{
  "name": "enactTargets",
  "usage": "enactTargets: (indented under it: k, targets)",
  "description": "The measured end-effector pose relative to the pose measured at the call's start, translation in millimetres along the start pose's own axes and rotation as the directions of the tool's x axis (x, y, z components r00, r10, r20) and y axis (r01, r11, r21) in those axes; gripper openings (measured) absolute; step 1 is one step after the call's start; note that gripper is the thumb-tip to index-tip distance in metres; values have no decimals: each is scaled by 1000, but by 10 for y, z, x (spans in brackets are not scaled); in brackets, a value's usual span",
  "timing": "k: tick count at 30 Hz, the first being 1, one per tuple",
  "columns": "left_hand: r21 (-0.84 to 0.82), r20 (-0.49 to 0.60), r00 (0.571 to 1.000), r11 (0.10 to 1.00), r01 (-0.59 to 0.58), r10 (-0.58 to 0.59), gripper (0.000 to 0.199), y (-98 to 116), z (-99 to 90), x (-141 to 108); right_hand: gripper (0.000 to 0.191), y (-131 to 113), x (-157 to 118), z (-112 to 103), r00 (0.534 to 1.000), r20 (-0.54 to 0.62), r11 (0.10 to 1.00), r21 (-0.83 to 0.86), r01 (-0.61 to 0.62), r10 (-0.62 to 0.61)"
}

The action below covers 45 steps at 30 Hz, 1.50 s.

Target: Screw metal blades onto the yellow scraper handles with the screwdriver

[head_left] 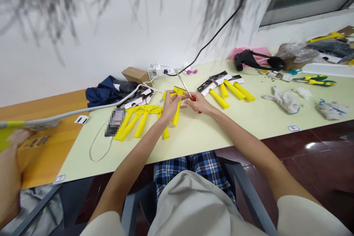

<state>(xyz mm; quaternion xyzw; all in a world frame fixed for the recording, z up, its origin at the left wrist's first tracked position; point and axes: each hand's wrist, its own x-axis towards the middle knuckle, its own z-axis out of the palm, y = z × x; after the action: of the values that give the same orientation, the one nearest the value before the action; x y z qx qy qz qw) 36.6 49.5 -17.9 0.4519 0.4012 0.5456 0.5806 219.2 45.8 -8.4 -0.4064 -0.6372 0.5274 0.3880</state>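
Note:
My left hand [170, 106] is closed round a yellow scraper [176, 116], its wide head up and its handle hanging down over the table. In my right hand [200, 103] is a screwdriver [193, 99] with a red handle; its long metal shaft points up and to the left, past the scraper's head. Both hands are close together above the table. Left of them several yellow scrapers [142, 123] lie side by side. To the right, yellow handles [238, 90] stick out from black-and-white cards [219, 77].
A phone-like device, blurred out [114, 121], lies at left with a white cable [92, 151]. A power strip [166, 70] stands by the wall. White gloves [284, 99] and green-yellow pliers [318, 80] lie at right. Another person's hand [19, 138] shows at far left.

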Motion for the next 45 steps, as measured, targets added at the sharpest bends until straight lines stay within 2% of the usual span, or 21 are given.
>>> enactTargets:
  k: [4,7,10,13,17,21,23,25,28,32,35,38,41,45]
  targets:
    - [-146,-46,997,987,61,-68,50,163,-230,42,56,70,57,17,982,-177,997,-17,69,-71]
    - [-230,-15,999,972,42,-47,52,263,-455,31,53,125,109,6,940,-318,991,-94,99,-124]
    - [-244,29,998,968,53,-47,49,301,-658,-7,46,176,143,-21,918,-371,987,-129,99,-140]
    - [-246,53,998,969,34,-22,47,301,-781,-39,42,203,133,-39,926,-339,976,-193,104,-165]
    - [-272,61,998,962,17,0,43,327,-845,-59,37,158,70,-45,946,-282,966,-242,90,-158]
    - [-222,88,996,975,5,14,39,360,-919,-37,34,-13,66,-123,987,-147,987,-157,36,-59]
    - [-193,99,995,981,-6,26,35,366,-961,-20,32,-132,107,-215,989,-105,983,-160,90,-108]
    - [-219,94,996,975,17,4,30,378,-980,-15,38,-234,158,-337,987,-74,979,-159,127,-140]
    - [-360,78,995,928,91,-68,24,431,-955,-47,40,-263,214,-531,983,-142,989,-106,99,-114]
    - [-509,61,986,845,165,-156,18,529,-893,-130,44,-78,221,-680,962,-261,986,119,113,-79]
    - [-563,4,978,807,176,-211,17,583,-857,-170,42,45,186,-652,967,-242,976,180,127,-81]
    - [-591,-62,968,791,159,-241,27,622,-823,-182,38,76,155,-566,971,-211,973,176,151,-113]
    - [-613,-94,966,779,135,-241,37,650,-810,-178,34,77,140,-506,979,-168,970,195,147,-115]
    - [-596,-145,966,798,86,-212,41,668,-855,-165,34,119,131,-511,984,-147,965,226,132,-100]
